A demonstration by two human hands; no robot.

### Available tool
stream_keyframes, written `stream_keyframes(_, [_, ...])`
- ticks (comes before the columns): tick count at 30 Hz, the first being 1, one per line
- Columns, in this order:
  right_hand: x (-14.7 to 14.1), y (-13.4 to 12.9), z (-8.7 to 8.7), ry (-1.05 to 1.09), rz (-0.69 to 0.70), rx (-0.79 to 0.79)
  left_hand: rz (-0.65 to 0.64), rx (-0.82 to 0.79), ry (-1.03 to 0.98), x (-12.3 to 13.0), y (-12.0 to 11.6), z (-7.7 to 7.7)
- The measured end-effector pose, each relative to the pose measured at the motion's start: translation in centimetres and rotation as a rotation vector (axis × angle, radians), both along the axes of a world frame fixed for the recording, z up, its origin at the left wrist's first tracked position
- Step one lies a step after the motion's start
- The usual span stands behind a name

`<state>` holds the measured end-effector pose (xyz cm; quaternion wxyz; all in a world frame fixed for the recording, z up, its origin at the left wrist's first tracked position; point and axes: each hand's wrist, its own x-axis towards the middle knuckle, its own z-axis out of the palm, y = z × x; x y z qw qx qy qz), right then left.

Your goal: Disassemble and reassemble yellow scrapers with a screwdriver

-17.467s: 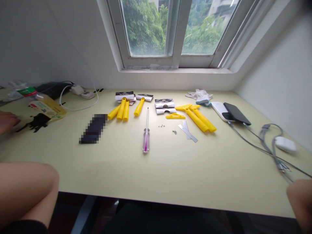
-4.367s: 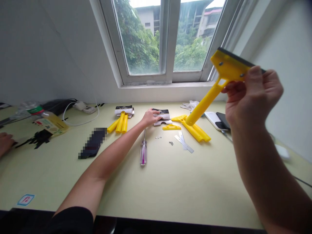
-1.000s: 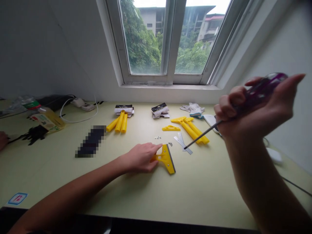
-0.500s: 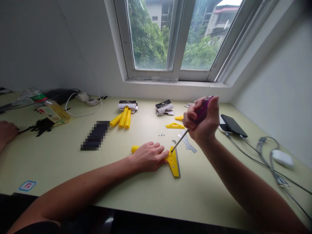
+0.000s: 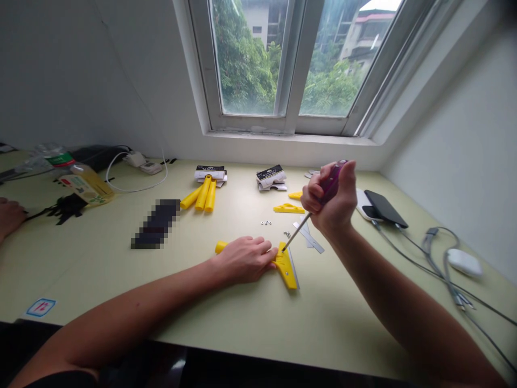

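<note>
My left hand [image 5: 246,260] is closed round the handle of a yellow scraper [image 5: 288,272], which lies on the table with its blade edge to the right. A screw head shows on the scraper's lower half. My right hand [image 5: 333,196] grips the purple handle of a screwdriver [image 5: 297,233], its shaft slanting down to the left with the tip on the scraper's upper half. Just beyond are small screws [image 5: 286,234], several nuts [image 5: 266,222] and loose metal blades [image 5: 311,240]. Yellow plastic clamp pieces [image 5: 289,208] lie farther back.
Yellow handles [image 5: 205,194] and folded cardboard packaging [image 5: 271,177] lie toward the window. At left are a drink bottle [image 5: 86,183], a pixelated dark rectangle [image 5: 156,223] and another person's hand [image 5: 10,215]. A phone [image 5: 385,208], cables [image 5: 434,269] and a white case [image 5: 464,262] occupy the right.
My right hand has turned slightly and shifted a little left with the screwdriver. The scraper's head has tilted slightly on the table, while my left hand keeps its hold.
</note>
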<state>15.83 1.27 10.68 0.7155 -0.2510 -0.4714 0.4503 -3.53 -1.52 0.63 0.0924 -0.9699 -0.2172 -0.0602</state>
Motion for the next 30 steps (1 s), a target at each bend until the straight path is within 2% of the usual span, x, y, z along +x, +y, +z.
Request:
stream_keyframes(19, [-0.3,-0.1,0.1,0.059,0.084,0.011,-0.004,0.014,0.001,-0.1,0.3,0.0])
stream_keyframes(22, [0.2,0.4,0.2,-0.132,0.064,0.064,-0.029,0.025,0.002,-0.5,1.2,0.1])
stream_keyframes(27, [1.9,1.7,1.6,-0.756,-0.226,0.115,-0.009,0.026,-0.002,-1.1,3.3,0.3])
stream_keyframes(30, [2.7,2.0,2.6,-0.888,-0.371,0.13,0.06,0.025,-0.032,-1.2,4.1,0.4])
